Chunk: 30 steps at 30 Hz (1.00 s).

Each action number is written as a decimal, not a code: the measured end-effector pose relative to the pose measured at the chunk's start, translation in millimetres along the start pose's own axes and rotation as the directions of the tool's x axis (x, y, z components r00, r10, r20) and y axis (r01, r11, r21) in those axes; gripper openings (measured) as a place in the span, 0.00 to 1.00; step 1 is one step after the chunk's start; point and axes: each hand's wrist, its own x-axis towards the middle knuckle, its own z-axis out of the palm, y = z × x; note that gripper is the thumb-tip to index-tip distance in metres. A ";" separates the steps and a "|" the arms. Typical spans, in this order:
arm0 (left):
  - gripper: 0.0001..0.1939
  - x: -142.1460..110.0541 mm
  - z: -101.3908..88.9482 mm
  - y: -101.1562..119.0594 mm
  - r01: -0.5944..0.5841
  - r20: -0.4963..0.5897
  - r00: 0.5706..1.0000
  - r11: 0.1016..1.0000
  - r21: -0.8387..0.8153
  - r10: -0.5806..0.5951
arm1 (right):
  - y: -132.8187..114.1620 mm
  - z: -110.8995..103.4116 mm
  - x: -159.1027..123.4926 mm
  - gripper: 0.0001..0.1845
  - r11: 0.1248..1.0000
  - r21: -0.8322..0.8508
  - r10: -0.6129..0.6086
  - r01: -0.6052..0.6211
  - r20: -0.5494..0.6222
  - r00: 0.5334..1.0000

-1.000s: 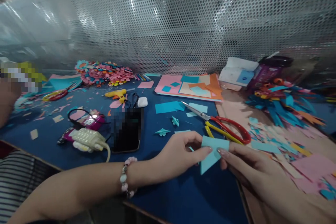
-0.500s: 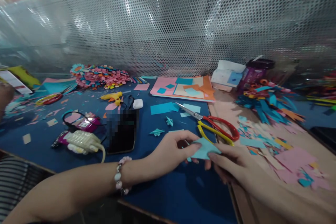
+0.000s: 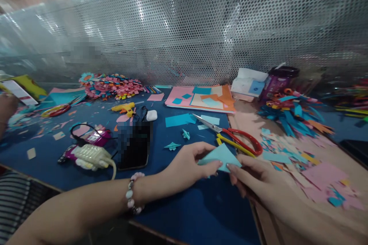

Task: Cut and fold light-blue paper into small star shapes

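Between both hands is a piece of light-blue paper (image 3: 220,156), a corner pointing up and away. My left hand (image 3: 192,160), with a beaded bracelet at the wrist, pinches its left side, thumb on top. My right hand (image 3: 255,172) grips the lower right edge between thumb and fingers. Just beyond lie scissors (image 3: 240,139) with red and yellow handles, their blades pointing away to the left. Two small folded light-blue paper shapes, one folded piece (image 3: 172,146) and another folded piece (image 3: 186,134), rest on the blue table left of the scissors.
Stacked coloured paper sheets (image 3: 184,97) lie at the back, near a tissue pack (image 3: 249,82). At left are a phone (image 3: 135,145), a yellow glue gun (image 3: 123,108) and a power adapter (image 3: 92,155). Paper scraps (image 3: 324,174) cover the right side. Another person's hand (image 3: 7,109) shows at far left.
The light-blue paper has been turned and tilted, so more of its face and an upward corner now show. Both hands have shifted only slightly and keep their hold.
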 end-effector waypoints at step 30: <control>0.15 -0.7 0.0 0.9 0.014 0.094 0.996 0.989 -0.146 0.000 | -23.6 4.0 -13.2 0.17 0.999 -0.039 -0.020 0.019 -0.023 1.000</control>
